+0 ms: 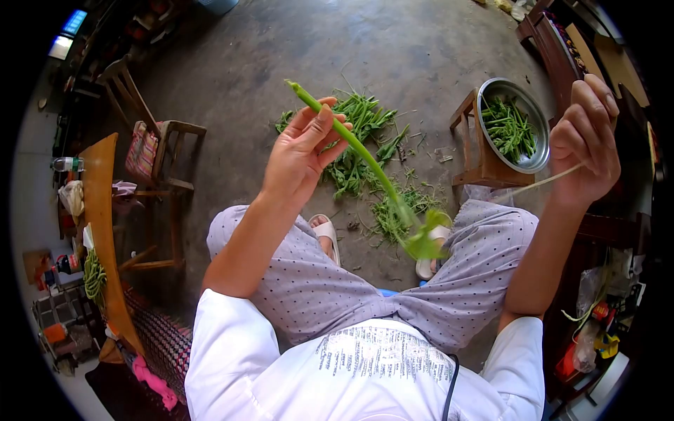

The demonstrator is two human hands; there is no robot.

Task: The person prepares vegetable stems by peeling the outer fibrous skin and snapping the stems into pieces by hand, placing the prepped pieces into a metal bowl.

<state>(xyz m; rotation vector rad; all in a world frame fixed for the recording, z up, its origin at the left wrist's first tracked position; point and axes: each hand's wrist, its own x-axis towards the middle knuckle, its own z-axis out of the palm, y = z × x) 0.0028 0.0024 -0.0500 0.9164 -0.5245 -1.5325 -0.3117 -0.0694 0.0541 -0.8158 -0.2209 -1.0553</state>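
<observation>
My left hand (303, 146) is closed in a pinch around a thick green leaf stalk (365, 158). The stalk slants down to the right, and a blurred leaf hangs at its lower end. Out to the right, my right hand (586, 140) is raised with its fingers closed on a thin pale strip of fibre (544, 182), which trails down to the left. Below and beyond the stalk, a heap of green leaves and stalks (361, 126) lies on the floor, with loose trimmings (404, 210) nearer my feet.
At the right, a metal basin (540, 158) holding green stalk pieces sits on a wooden stool (484, 172). A wooden chair (158, 133) and a wooden table (102, 203) stand at the left. Dark wooden furniture (544, 35) is at the far right.
</observation>
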